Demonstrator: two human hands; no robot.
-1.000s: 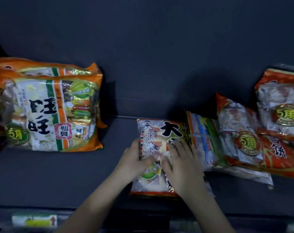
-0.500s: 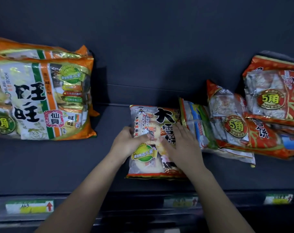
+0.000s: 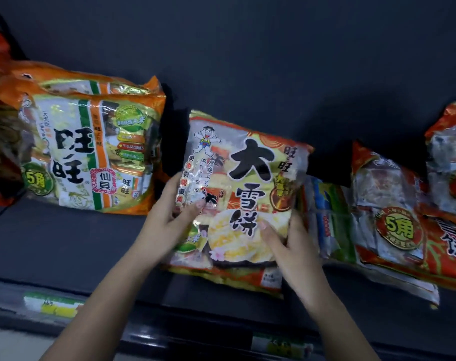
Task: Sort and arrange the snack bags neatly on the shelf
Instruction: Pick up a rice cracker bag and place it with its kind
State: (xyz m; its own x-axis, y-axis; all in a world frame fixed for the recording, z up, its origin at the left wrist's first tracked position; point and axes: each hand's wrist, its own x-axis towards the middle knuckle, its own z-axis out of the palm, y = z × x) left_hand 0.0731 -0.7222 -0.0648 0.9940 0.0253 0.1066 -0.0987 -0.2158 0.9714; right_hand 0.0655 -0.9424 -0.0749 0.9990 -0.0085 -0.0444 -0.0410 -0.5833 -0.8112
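Rice-cracker bag [image 3: 247, 194] is held at centre over the dark shelf [image 3: 65, 243], gripped at its left edge by the left hand [image 3: 167, 222] and lower right by the right hand [image 3: 292, 246]. An orange senbei bag [image 3: 91, 152] is seen at nine o'clock, overlapping red bags [image 3: 393, 217] at three.

Dim, soft focus; glare on snack bag [image 3: 237, 199] film; wide-angle bending at edges.
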